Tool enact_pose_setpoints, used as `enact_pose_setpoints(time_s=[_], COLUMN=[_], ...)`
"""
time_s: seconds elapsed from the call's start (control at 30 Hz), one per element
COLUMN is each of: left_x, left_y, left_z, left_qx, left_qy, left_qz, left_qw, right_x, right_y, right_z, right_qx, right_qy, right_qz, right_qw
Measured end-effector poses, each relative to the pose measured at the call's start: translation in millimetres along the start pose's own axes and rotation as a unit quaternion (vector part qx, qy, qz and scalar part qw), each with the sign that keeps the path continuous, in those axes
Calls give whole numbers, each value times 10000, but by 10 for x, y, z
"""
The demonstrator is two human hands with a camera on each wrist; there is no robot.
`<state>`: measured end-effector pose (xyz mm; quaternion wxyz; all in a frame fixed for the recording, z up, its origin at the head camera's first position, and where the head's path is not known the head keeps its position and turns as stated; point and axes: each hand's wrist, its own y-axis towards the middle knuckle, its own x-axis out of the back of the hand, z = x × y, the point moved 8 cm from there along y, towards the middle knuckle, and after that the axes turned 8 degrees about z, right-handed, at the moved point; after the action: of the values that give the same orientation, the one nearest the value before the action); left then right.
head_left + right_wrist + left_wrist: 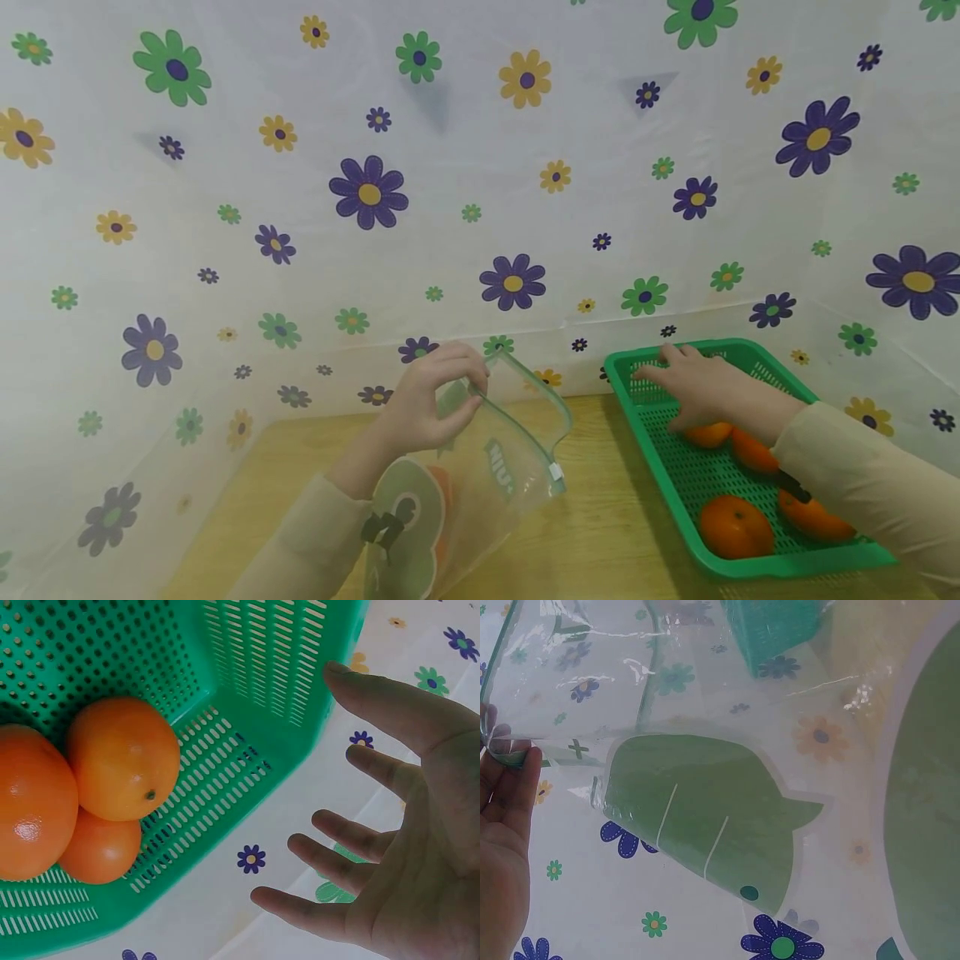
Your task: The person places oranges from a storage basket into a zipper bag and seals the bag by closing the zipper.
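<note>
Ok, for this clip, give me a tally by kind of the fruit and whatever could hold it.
Orange fruits: 4 visible, all in the basket; the right arm could hide more
Green basket: 1
Clear zip bag: 1
Total: 6 visible

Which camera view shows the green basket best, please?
The head view, because it takes in most of the green basket, though the right hand covers some. The right wrist view shows only part of it close up, with three oranges inside; the left wrist view shows just a piece through the see-through bag.
</note>
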<state>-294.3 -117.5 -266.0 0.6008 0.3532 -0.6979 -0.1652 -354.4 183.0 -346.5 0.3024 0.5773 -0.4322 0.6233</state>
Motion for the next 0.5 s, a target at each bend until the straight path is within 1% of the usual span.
enact_pose_setpoints(time_s=[0.2, 0.5], left_x=[-2, 0], left_y=[-1, -6], left_z=[-9, -17], left_qx=[-27, 26], left_qy=[4, -25], left_qz=[-13, -20], left_qw=[10000, 10000], right_x=[-31, -104], right_y=[8, 15], right_z=[-45, -152], right_qx=[-63, -76], right_qy=[146, 344], right_qz=[109, 142], right_qw=[9998, 9993])
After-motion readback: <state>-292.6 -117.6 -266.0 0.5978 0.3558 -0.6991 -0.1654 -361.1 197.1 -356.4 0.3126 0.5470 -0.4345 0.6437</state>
